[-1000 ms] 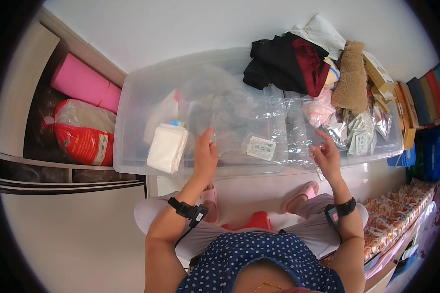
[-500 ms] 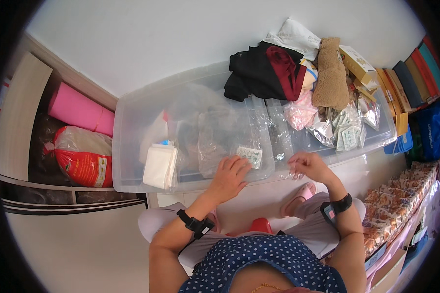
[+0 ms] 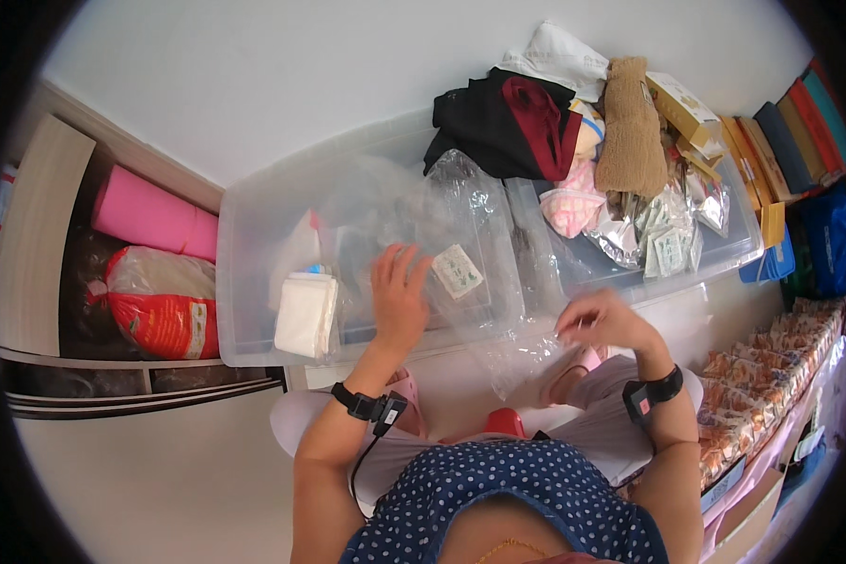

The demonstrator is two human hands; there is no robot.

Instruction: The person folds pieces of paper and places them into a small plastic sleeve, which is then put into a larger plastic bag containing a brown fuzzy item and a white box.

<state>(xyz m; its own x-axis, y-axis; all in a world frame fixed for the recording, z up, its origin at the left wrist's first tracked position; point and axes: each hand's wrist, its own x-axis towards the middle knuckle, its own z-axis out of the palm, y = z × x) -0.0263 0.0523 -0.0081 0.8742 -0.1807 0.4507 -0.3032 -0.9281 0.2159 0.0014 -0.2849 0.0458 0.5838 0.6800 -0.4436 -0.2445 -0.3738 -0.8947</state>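
Observation:
A clear plastic bag lies across the translucent storage box, with one end hanging over its front edge. On the bag rests a small flat packet, white with green print. My left hand is over the box just left of the packet, fingers spread and holding nothing visible. My right hand is by the front edge, close to the hanging end of the bag. Its curled fingers are blurred, so whether they grip the plastic is unclear. To the left sits a stack of folded white cloths or tissues.
Dark and maroon clothing, a brown towel and several silvery packets crowd the right side. A wooden cabinet holding a pink roll borders the left. A red stool shows between my legs.
My left hand has lifted off the packet and moved left and away from me. The bag has shifted, one end now hanging over the front edge; the packet has turned and moved farther back.

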